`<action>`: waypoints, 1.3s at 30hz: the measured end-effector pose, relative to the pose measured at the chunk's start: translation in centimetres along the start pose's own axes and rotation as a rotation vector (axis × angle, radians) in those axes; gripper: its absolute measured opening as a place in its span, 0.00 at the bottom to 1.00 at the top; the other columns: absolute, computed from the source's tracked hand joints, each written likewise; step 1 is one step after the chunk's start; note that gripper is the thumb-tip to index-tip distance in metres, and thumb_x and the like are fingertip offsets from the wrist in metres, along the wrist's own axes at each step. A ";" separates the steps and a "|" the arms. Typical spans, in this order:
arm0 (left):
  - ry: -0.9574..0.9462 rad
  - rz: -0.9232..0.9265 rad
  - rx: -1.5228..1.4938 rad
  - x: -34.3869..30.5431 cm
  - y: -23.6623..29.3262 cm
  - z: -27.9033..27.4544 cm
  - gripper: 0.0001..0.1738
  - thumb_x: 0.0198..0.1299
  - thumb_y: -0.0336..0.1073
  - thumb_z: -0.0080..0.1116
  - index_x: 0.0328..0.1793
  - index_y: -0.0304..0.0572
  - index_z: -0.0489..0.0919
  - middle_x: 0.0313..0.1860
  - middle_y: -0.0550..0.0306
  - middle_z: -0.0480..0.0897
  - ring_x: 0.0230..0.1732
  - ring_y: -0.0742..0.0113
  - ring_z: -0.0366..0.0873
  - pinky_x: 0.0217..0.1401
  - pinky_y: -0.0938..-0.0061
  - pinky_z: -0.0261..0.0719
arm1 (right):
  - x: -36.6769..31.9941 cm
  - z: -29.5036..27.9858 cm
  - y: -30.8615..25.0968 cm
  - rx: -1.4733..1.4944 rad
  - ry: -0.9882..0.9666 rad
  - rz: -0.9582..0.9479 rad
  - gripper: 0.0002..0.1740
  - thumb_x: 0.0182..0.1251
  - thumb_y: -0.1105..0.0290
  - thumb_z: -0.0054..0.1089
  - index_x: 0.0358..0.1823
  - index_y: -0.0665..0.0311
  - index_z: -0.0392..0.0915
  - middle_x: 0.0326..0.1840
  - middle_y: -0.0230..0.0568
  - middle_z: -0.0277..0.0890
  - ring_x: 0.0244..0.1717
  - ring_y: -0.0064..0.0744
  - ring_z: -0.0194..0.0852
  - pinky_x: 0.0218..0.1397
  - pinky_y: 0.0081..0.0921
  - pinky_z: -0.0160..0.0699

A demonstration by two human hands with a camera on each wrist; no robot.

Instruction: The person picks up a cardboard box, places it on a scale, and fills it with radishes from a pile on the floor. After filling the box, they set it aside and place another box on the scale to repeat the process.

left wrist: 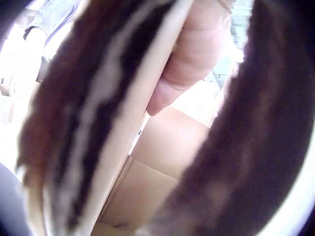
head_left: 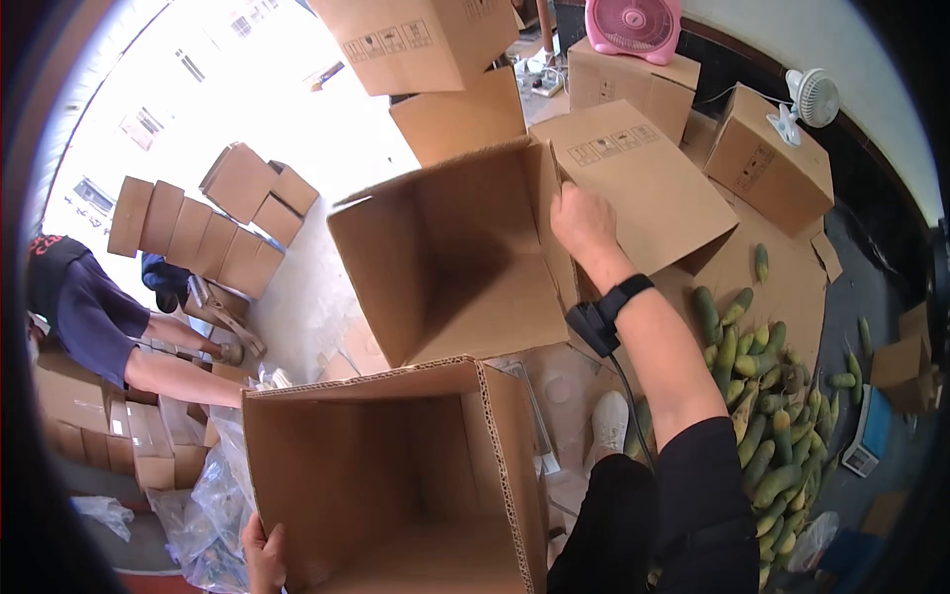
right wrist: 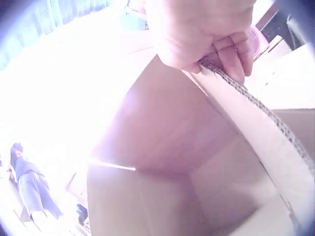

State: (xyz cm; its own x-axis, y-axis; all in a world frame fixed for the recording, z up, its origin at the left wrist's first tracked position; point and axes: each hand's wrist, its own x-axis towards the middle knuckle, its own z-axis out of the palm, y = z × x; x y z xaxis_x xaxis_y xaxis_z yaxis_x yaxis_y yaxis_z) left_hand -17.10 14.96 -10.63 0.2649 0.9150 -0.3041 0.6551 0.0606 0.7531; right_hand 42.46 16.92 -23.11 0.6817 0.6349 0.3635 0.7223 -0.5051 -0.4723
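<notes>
My right hand (head_left: 586, 223) grips the right rim of an open, tilted cardboard box (head_left: 475, 228) in the middle of the head view. In the right wrist view its fingers (right wrist: 230, 61) curl over the corrugated edge, with the bare box interior below. Closer to me, my left hand (head_left: 262, 556) holds the left wall of a second open cardboard box (head_left: 376, 475), thumb inside. The left wrist view shows part of that hand (left wrist: 194, 49) at a cardboard edge, largely blocked by dark blurred shapes. Both boxes have their openings towards me, and nothing shows inside them.
At the left another person (head_left: 94, 297) reaches an arm towards the near box. Many green gourds (head_left: 777, 436) lie in a pile at the right, beside a blue scale (head_left: 869, 431). Closed boxes (head_left: 643, 168) stand behind, with a pink fan (head_left: 633, 25) on one. Plastic bags (head_left: 208, 505) lie lower left.
</notes>
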 end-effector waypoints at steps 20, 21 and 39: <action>0.037 0.015 -0.030 0.8 0.6 0.2 0.16 0.65 0.27 0.51 0.59 0.32 0.73 0.51 0.52 0.79 0.51 0.65 0.75 0.53 0.73 0.73 | -1.6 3.7 3.6 0.364 0.015 0.218 0.17 0.67 0.72 0.46 0.58 0.62 0.69 0.35 0.44 0.80 0.26 0.34 0.81 0.27 0.29 0.80; 0.046 0.015 -0.023 0.9 0.6 0.3 0.17 0.65 0.27 0.51 0.59 0.32 0.73 0.51 0.52 0.79 0.51 0.65 0.75 0.54 0.73 0.73 | -1.4 2.5 1.7 0.256 0.135 0.020 0.22 0.65 0.73 0.48 0.61 0.59 0.67 0.50 0.46 0.73 0.36 0.40 0.80 0.38 0.34 0.80; 0.082 -0.021 0.019 1.4 3.0 1.4 0.20 0.63 0.32 0.54 0.60 0.32 0.73 0.54 0.46 0.78 0.55 0.56 0.75 0.59 0.68 0.71 | 4.7 4.4 -1.0 -0.117 -0.112 -0.099 0.09 0.66 0.73 0.43 0.39 0.61 0.75 0.45 0.44 0.76 0.46 0.48 0.79 0.46 0.42 0.79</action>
State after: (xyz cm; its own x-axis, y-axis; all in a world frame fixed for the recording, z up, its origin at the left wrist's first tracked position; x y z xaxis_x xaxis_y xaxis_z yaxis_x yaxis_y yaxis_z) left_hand -13.76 15.86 -9.65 0.1926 0.9433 -0.2703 0.6733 0.0733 0.7358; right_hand 44.43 23.02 -24.46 0.5945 0.7423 0.3090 0.7981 -0.4978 -0.3395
